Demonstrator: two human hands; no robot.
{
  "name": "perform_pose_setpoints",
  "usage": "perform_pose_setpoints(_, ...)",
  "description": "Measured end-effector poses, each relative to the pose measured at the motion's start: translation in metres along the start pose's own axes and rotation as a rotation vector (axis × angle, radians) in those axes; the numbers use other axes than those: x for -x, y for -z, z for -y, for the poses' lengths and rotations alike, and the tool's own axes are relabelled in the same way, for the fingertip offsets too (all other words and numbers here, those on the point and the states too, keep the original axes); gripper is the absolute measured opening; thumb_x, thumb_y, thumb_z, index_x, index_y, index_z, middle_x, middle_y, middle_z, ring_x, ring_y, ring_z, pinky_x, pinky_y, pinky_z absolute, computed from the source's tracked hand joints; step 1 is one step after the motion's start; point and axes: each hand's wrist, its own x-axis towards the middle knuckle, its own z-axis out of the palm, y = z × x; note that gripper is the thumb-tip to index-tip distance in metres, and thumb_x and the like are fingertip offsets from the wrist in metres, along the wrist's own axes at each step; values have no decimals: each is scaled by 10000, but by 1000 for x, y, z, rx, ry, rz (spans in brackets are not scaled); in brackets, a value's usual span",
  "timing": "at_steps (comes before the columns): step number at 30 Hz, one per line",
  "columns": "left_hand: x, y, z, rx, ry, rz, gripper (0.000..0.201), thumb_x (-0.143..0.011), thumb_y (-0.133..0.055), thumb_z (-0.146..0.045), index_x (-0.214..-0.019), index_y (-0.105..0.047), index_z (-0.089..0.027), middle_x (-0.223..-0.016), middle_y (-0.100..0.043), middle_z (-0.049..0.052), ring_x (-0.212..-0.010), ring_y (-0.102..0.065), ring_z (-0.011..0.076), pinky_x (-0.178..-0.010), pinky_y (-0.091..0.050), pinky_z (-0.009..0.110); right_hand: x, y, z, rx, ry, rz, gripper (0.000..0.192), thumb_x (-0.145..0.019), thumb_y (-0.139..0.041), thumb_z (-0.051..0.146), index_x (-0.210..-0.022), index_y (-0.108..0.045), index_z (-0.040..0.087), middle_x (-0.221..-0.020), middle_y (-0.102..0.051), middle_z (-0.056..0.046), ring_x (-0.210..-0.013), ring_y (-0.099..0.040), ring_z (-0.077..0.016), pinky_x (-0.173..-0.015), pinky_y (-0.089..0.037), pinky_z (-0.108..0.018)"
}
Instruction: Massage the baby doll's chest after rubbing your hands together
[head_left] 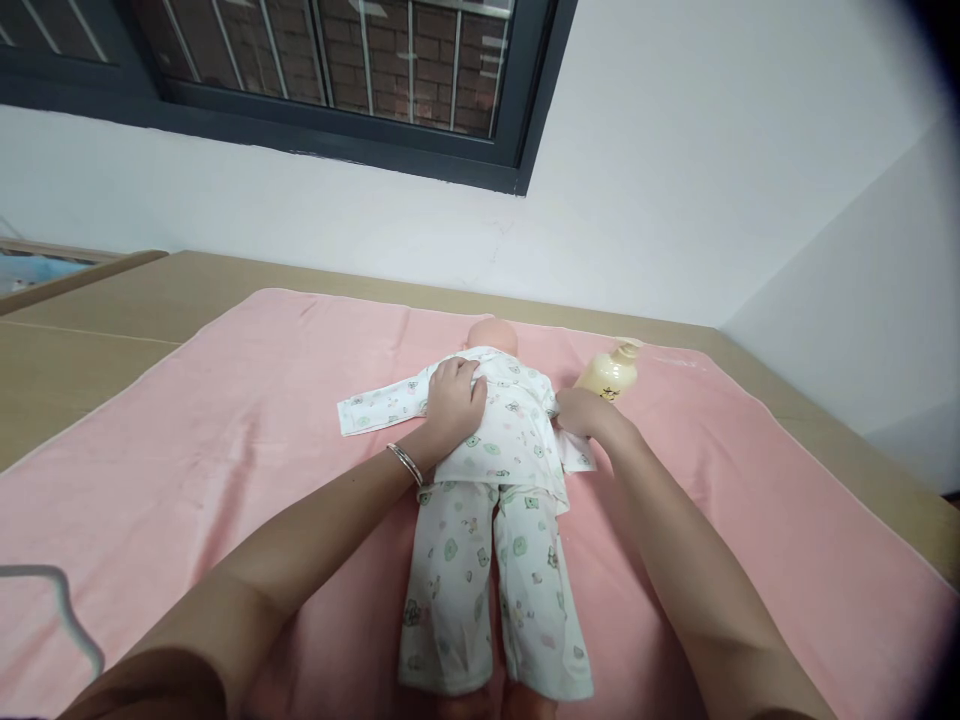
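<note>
Cotton top bunched under my left hand on the doll lying mid-towel, my right hand pinching its hem; tugging hard could roll the doll into the bottle.

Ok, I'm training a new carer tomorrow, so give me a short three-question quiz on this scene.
1. True or false: the doll in white printed pyjamas lies on a pink towel.
2. Which hand rests on the doll's upper body, wearing a silver bangle?
3. The pale yellow bottle lies nearest: A) the left hand, B) the right hand, C) the dark-framed window.

Key: 1 true; 2 the left hand; 3 B.
</note>
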Motion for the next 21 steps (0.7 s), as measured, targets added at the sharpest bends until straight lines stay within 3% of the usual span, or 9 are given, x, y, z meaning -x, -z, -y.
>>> perform_pose_setpoints(11, 0, -2, 1, 18, -9, -5, 288, -903, -445, -246, -1131, -603, -165, -1089, -611, 96, -1072, -527, 250, -973, -422, 417, 5, 5, 9, -29, -41, 79, 195, -793, -497, 59, -908, -654, 54, -855, -673, -166, -615, -641, -220, -582, -463, -291)
perform_pose_setpoints(21, 0, -1, 0, 10, -11, 0, 288, -908, -440, -252, -1129, -603, -165, -1084, -612, 96, -1074, -531, 250, -972, -426, 415, -9, 1, -1, -186, -64, 132, 215, -819, -470, 161, -897, -646, 65, -776, -668, -148, -487, -602, -189, -484, -454, -276)
